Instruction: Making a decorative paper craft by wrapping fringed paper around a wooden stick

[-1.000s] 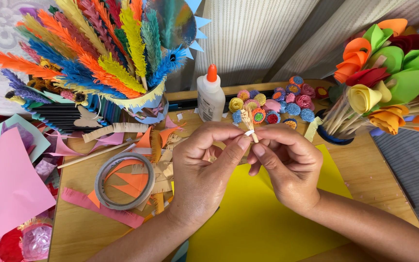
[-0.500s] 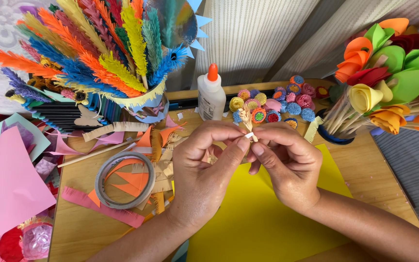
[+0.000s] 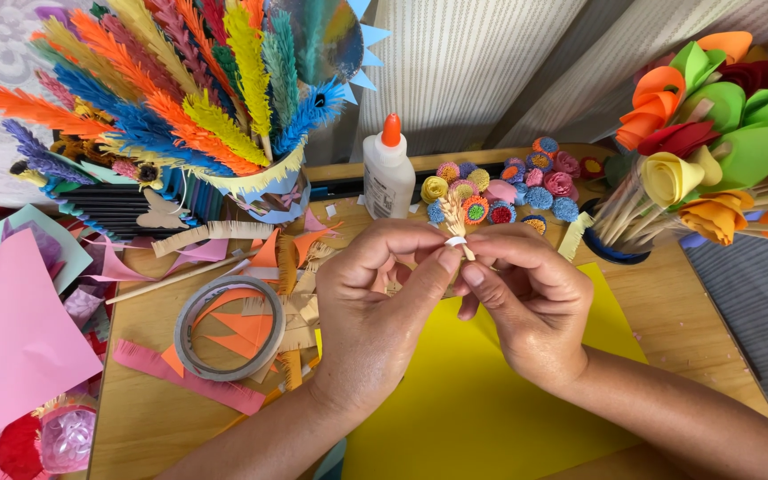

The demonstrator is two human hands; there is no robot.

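A wooden table (image 3: 668, 311) carried a yellow paper sheet (image 3: 482, 400) in the near middle. On the far left stood a fan of fringed paper feathers (image 3: 180, 89), with a white glue bottle (image 3: 388, 169) to its right. Above the sheet, the left hand (image 3: 384, 311) and right hand (image 3: 526, 302) both pinched a small fringed paper stem (image 3: 455, 227) between fingertips.

i see both forearms angling in from below. my left hand (image 3: 375, 324) and right hand (image 3: 526, 298) meet at the middle, palms down, thumbs and forefingers pinched together, other fingers curled.
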